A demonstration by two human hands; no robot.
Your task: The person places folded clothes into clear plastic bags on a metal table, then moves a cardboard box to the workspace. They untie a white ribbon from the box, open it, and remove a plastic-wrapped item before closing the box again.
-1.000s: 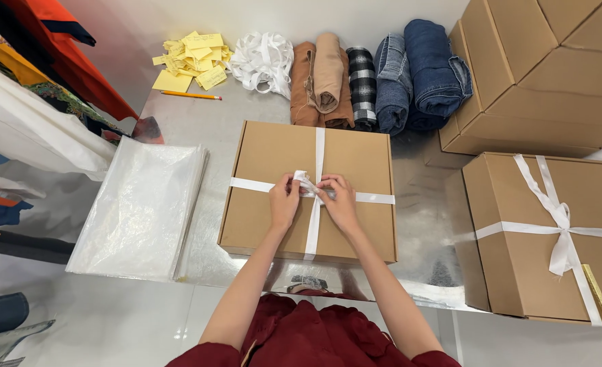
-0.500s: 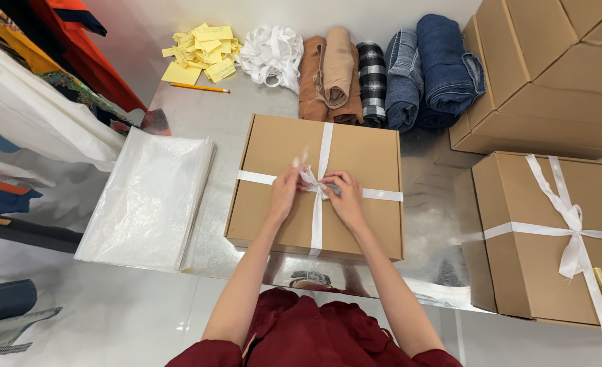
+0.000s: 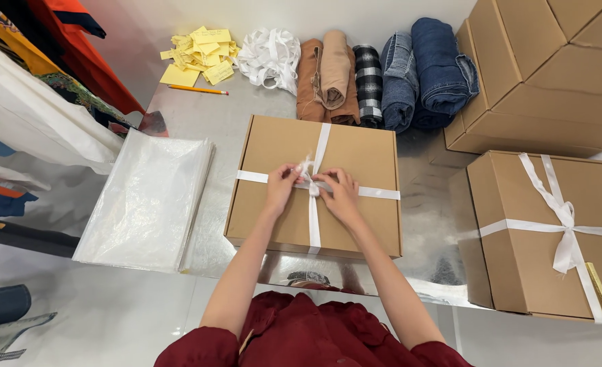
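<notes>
At the far left, hanging clothes [image 3: 49,75] crowded the table edge, with a stack of clear plastic bags [image 3: 144,200] lying flat beside them. Behind lay yellow paper slips [image 3: 195,54], a pencil [image 3: 197,89], a heap of white ribbon [image 3: 268,58] and rolled garments [image 3: 389,78].

The cardboard box [image 3: 280,211] sat in the middle of the metal table [image 3: 233,109], crossed by a white ribbon [image 3: 314,224]. The left hand [image 3: 282,188] and right hand [image 3: 340,195] met over its centre, fingers pinched narrowly on the ribbon knot [image 3: 307,173], forearms reaching straight from the near edge.

To the right, a second tied box [image 3: 518,238] stood near, with stacked boxes [image 3: 552,75] behind it. A narrow strip of bare table ran between the two tied boxes.
</notes>
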